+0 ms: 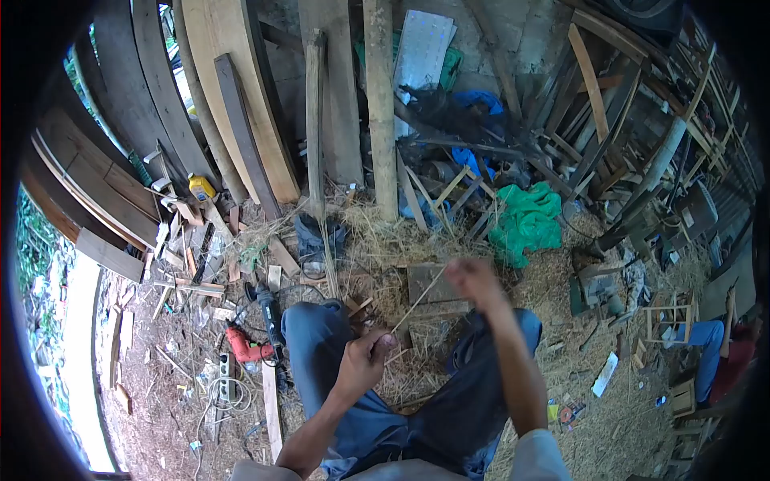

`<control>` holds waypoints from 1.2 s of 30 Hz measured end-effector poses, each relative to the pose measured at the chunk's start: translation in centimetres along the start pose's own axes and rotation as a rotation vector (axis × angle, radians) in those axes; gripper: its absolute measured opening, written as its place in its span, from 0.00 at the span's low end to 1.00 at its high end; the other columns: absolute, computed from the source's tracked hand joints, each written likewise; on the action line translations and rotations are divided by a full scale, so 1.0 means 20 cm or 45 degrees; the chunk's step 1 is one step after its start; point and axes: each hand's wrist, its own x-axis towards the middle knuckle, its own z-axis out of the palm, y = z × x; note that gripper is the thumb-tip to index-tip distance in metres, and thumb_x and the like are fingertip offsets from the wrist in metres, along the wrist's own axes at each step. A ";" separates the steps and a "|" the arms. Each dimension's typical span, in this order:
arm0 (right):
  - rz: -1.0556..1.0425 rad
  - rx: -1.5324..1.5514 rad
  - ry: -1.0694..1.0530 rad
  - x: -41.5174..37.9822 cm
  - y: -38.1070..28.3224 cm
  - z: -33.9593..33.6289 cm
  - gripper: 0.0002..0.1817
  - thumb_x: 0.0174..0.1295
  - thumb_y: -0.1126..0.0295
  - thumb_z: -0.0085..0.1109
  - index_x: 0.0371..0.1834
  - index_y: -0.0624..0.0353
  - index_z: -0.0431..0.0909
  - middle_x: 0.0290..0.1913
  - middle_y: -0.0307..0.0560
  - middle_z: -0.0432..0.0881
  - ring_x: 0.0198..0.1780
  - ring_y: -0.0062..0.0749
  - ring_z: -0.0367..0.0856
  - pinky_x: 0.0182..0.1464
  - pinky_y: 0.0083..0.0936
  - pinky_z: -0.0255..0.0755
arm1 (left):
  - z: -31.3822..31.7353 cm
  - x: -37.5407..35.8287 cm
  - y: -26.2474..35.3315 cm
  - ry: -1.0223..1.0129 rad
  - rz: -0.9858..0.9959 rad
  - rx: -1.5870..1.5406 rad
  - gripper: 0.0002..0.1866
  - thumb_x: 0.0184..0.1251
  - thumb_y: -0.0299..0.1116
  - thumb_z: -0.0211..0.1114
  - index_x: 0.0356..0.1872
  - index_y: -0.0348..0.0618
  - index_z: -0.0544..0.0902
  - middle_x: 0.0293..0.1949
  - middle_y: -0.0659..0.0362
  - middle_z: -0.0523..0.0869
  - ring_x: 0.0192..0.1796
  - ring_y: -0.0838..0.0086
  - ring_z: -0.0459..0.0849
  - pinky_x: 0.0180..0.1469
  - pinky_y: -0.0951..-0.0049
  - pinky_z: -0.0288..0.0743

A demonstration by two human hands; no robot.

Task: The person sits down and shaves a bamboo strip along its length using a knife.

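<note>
Between my knees, my left hand is closed, thumb on top, around a thin pale strip that looks like straw or split cane. The strip runs straight up and to the right, as far as the fingers of my right hand. That hand is raised above my right knee and blurred by motion, its fingers drawn together at the strip's upper end. A flat wooden board lies on the ground beyond my hands. Loose straw is heaped behind it.
A red power drill, a dark green power tool and a power strip lie left of my leg. Planks lean behind. A green cloth lies at right. Another person's leg shows at far right.
</note>
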 end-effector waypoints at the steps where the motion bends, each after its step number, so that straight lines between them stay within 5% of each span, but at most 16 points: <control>1: -0.023 0.081 0.066 0.06 -0.01 -0.11 0.14 0.69 0.61 0.52 0.34 0.60 0.80 0.19 0.30 0.70 0.16 0.11 0.60 0.17 0.14 0.53 | -0.02 -0.02 0.02 -0.013 -0.009 -0.030 0.09 0.71 0.29 0.54 0.34 0.36 0.79 0.21 0.61 0.77 0.24 0.81 0.73 0.30 0.78 0.69; 8: -0.015 0.189 -0.148 -0.15 -0.07 0.04 0.15 0.69 0.61 0.52 0.48 0.60 0.79 0.20 0.31 0.69 0.16 0.11 0.59 0.17 0.14 0.52 | -0.03 0.08 -0.06 -0.010 -0.153 -0.235 0.12 0.74 0.33 0.52 0.33 0.36 0.78 0.23 0.64 0.75 0.27 0.83 0.70 0.33 0.79 0.67; 16: -0.017 0.208 -0.680 -0.27 -0.07 0.30 0.13 0.70 0.63 0.52 0.36 0.61 0.78 0.22 0.32 0.73 0.18 0.11 0.63 0.19 0.14 0.55 | 0.07 0.12 -0.02 -0.031 -0.147 -0.323 0.10 0.73 0.32 0.53 0.36 0.37 0.78 0.20 0.63 0.73 0.25 0.82 0.69 0.30 0.78 0.65; 36: -0.028 0.100 -0.592 -0.14 -0.05 0.17 0.11 0.66 0.66 0.57 0.31 0.62 0.80 0.19 0.33 0.74 0.18 0.12 0.63 0.20 0.16 0.56 | 0.09 0.11 0.03 -0.085 -0.121 -0.334 0.12 0.75 0.34 0.50 0.33 0.38 0.75 0.21 0.67 0.68 0.26 0.84 0.65 0.29 0.80 0.61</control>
